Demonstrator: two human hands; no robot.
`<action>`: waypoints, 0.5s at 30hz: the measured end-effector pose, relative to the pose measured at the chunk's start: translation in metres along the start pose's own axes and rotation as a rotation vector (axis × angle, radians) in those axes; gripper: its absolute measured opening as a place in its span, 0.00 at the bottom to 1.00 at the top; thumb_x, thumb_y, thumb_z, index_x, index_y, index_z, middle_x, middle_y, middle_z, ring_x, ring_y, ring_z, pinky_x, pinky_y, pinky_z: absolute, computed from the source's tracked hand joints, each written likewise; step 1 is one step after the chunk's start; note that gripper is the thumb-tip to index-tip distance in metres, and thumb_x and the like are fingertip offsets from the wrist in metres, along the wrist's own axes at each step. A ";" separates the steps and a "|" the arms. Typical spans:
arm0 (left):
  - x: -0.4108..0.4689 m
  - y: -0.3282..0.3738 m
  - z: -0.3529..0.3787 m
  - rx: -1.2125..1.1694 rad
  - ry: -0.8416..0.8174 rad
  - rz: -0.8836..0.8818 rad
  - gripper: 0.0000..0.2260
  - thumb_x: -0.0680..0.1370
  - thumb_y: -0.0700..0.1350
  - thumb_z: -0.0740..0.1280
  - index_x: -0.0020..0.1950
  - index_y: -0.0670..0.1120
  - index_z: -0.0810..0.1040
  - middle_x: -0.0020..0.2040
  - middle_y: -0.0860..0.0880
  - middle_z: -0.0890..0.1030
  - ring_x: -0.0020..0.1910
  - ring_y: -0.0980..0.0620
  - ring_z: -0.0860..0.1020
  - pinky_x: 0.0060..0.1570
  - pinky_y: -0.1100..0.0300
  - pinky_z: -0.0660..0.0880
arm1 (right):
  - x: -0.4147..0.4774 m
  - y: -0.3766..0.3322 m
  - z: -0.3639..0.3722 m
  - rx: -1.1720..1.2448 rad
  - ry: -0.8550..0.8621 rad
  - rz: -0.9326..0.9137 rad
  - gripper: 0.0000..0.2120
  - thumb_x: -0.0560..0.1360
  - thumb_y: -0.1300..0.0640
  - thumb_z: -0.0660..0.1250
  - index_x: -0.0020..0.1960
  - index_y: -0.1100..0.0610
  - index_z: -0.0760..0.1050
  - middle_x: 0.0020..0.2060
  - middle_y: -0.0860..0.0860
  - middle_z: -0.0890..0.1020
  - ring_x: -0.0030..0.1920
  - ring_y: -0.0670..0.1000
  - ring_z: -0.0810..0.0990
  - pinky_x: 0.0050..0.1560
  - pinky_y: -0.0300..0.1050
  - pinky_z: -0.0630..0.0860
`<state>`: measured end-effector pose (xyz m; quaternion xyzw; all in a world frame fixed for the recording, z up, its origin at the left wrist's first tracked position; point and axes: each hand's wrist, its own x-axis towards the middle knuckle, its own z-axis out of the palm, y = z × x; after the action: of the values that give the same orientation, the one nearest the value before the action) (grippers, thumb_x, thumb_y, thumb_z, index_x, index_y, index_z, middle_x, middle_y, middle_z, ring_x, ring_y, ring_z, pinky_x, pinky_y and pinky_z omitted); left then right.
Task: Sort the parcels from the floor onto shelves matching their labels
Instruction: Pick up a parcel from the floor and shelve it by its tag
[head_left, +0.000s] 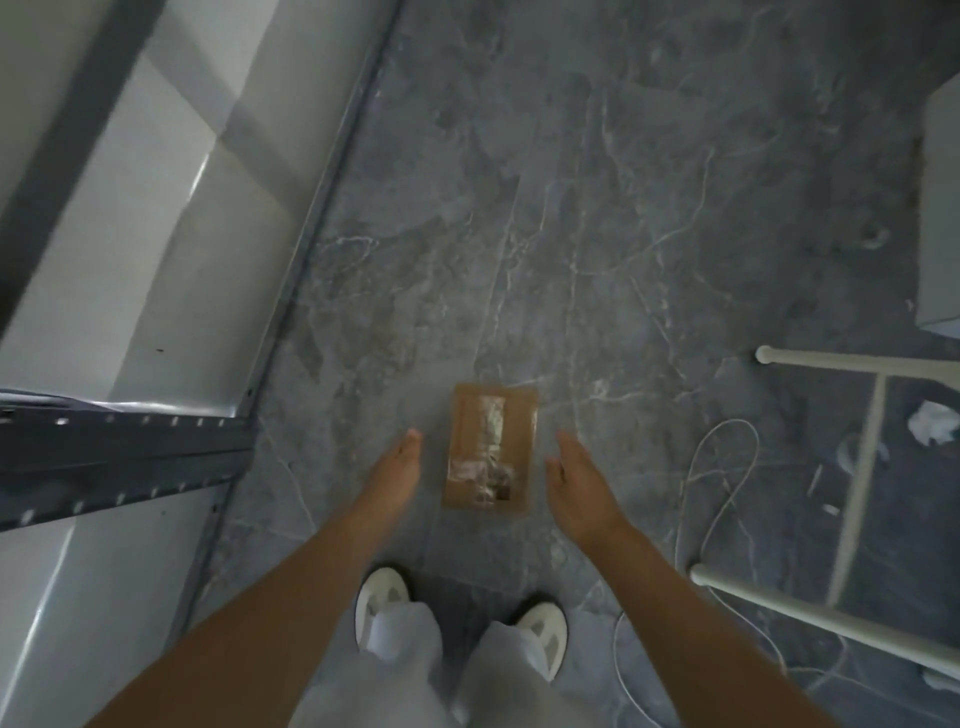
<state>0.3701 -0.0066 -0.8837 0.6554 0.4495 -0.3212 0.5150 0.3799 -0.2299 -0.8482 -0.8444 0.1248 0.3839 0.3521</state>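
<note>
A small brown cardboard parcel (490, 447) with clear tape across its top lies flat on the grey marble floor, just ahead of my feet. My left hand (396, 467) reaches down on the parcel's left side, fingers straight, a short gap from it. On the parcel's right side, my right hand (574, 480) hangs with fingers spread and holds nothing. Neither hand touches the parcel.
A grey metal shelving unit (119, 447) with white boards stands at the left. A white frame of tubes (857, 467) and a loose white cable (711, 467) lie on the floor at the right, with crumpled paper (932, 423) beyond. My white shoes (382, 605) stand below the parcel.
</note>
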 end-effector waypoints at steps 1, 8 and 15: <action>0.017 -0.010 0.007 -0.044 -0.032 -0.010 0.25 0.87 0.54 0.52 0.75 0.41 0.73 0.77 0.40 0.72 0.76 0.42 0.70 0.77 0.44 0.63 | 0.013 0.006 0.011 0.033 -0.021 0.014 0.23 0.86 0.58 0.51 0.80 0.61 0.57 0.79 0.57 0.64 0.77 0.53 0.64 0.70 0.25 0.55; 0.083 -0.044 0.034 -0.259 -0.122 -0.054 0.18 0.88 0.51 0.52 0.55 0.52 0.82 0.45 0.56 0.87 0.45 0.58 0.84 0.52 0.59 0.79 | 0.067 0.035 0.042 0.247 -0.119 0.011 0.21 0.86 0.57 0.54 0.78 0.52 0.64 0.72 0.54 0.75 0.70 0.52 0.75 0.72 0.43 0.70; 0.059 -0.027 0.030 -0.305 -0.135 -0.126 0.24 0.86 0.55 0.57 0.66 0.37 0.80 0.66 0.35 0.80 0.66 0.37 0.79 0.71 0.41 0.72 | 0.052 0.019 0.050 0.493 -0.127 0.202 0.22 0.86 0.49 0.51 0.80 0.47 0.60 0.72 0.54 0.75 0.67 0.55 0.78 0.67 0.54 0.76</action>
<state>0.3697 -0.0186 -0.9543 0.5172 0.4976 -0.3243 0.6162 0.3780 -0.2061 -0.9190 -0.6906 0.2759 0.4273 0.5142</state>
